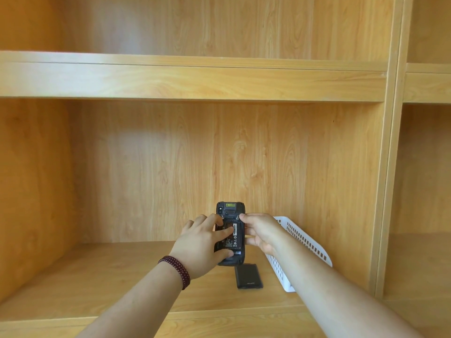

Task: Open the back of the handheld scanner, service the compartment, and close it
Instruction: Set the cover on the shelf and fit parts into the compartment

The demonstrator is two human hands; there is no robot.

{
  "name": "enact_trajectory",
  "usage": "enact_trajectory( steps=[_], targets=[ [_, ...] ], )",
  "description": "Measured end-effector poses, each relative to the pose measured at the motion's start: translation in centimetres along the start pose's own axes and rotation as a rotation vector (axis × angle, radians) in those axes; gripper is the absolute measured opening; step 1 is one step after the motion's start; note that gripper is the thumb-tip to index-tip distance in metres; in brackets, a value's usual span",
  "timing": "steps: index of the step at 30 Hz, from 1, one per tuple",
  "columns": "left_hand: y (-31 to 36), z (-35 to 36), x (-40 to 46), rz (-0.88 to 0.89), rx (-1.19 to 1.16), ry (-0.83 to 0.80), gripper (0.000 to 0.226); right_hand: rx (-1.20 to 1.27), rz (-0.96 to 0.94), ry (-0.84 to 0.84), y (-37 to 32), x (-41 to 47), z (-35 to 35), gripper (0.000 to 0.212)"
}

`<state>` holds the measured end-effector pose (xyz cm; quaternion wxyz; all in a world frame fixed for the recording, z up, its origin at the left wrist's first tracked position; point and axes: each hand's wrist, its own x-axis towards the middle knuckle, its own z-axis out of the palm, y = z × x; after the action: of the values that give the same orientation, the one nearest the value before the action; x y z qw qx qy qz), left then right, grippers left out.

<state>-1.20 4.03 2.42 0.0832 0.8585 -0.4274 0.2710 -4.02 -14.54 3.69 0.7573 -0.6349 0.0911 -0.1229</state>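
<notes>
Scanner (230,208) open-backed, held between both hands.
Right hand (261,232) gripped its side; left hand (200,242) pinched battery (235,237) in its bay. Risk: battery could seat crooked or slip; cover (248,276) lay below hands.

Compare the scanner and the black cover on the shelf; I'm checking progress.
The scanner is held up off the shelf; the black cover lies flat on it. The scanner's back is open, showing a labelled battery; the cover shows only a small mark. Both are dark.
</notes>
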Motion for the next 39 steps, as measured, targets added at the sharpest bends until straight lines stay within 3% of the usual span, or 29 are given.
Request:
enact_trajectory(
  steps=[10, 13, 17, 19, 21, 24, 27, 31, 35, 39],
  targets=[
    [-0.6, 0.2, 0.6, -0.011, 0.062, 0.049, 0.042, -0.028, -0.034, -0.024, 0.1, 0.3, 0.1, 0.021],
    [-0.5, 0.4, 0.6, -0.096, -0.012, 0.067, 0.056, -0.055, -0.052, -0.021, 0.0, 0.4, 0.3, 0.022],
    [-0.7, 0.6, 0.9, -0.371, -0.453, 0.121, 0.09, -0.051, -0.072, -0.006, -0.3, 0.4, 0.4, 0.03],
    [-0.9, 0.3, 1.2, -0.505, -0.714, 0.021, 0.097, -0.024, -0.083, -0.014, -0.4, 0.4, 0.3, 0.023],
    [-1.1, 0.0, 1.6, -0.562, -0.936, -0.106, 0.089, -0.014, -0.1, -0.032, -0.5, 0.2, 0.4, 0.021],
    [-0.9, -0.5, 2.0, -0.592, -1.183, -0.138, 0.07, -0.012, -0.14, -0.071, -0.6, -0.2, 0.6, 0.018],
    [-1.0, -0.5, 2.2, -0.599, -1.219, -0.128, 0.066, -0.079, -0.162, -0.166, -0.7, -0.8, 0.5, 0.018],
    [-1.2, -0.5, 2.2, -0.581, -1.254, -0.138, 0.056, -0.204, -0.169, -0.164, -0.6, -0.9, 0.4, 0.041],
    [-1.2, -0.7, 2.4, -0.585, -1.321, -0.128, 0.032, -0.173, -0.191, -0.145, -0.5, -1.1, 0.4, 0.042],
    [-1.3, -0.6, 2.6, -0.596, -1.291, -0.104, 0.023, -0.167, -0.197, -0.142, -0.3, -1.2, 0.5, 0.04]
  ],
)
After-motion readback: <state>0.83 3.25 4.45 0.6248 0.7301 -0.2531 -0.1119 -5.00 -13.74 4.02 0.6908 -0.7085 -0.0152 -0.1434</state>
